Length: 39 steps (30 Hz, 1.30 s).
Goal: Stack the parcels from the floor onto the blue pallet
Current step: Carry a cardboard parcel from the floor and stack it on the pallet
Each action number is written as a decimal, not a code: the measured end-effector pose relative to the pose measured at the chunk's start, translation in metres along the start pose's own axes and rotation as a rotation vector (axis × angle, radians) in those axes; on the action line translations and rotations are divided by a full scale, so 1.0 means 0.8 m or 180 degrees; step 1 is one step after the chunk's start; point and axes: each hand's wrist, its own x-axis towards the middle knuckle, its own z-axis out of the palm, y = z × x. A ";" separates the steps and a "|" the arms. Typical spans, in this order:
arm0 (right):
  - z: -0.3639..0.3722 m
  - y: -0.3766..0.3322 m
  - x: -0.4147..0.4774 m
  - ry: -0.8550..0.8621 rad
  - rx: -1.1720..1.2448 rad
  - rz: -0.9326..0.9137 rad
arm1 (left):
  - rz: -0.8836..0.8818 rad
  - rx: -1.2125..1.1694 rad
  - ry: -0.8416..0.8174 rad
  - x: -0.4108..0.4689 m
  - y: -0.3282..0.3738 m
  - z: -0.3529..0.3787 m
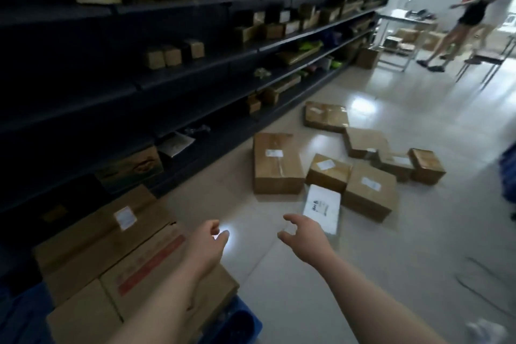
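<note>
Several brown cardboard parcels lie scattered on the pale floor ahead, the largest [276, 163] on the left of the group, with a white flat parcel [322, 205] nearest me. At the lower left, brown parcels [111, 248] sit stacked on the blue pallet [240, 321], of which only a corner shows. My left hand [206, 246] hovers over the edge of that stack, fingers loosely curled and holding nothing. My right hand [304, 237] reaches out over the floor just short of the white parcel, fingers spread and empty.
A long dark shelf unit [167, 70] loaded with boxes runs along the left. Another person [472, 17] stands at the far right by a table [402, 36] and a stool [485, 61]. A blue object [509, 167] sits at the right edge.
</note>
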 end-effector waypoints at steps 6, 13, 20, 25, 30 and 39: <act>-0.128 0.159 -0.034 0.0255 0.0096 0.0384 | 0.0141 -0.0061 -0.0265 -0.028 0.133 0.161; -0.258 0.300 -0.043 0.0588 0.0253 0.0811 | 0.0550 0.0039 -0.0687 -0.039 0.270 0.319; -0.347 0.392 0.015 0.0870 0.0530 0.1058 | 0.0781 0.0174 -0.0980 0.029 0.370 0.421; -0.423 0.444 0.094 0.1010 0.0627 0.1271 | 0.0802 0.0173 -0.1128 0.111 0.450 0.492; -0.507 0.487 0.176 0.1122 0.0734 0.1525 | 0.0768 0.0176 -0.1298 0.192 0.553 0.560; -0.627 0.577 0.307 0.1263 0.0978 0.1601 | 0.0812 0.0206 -0.1623 0.301 0.692 0.700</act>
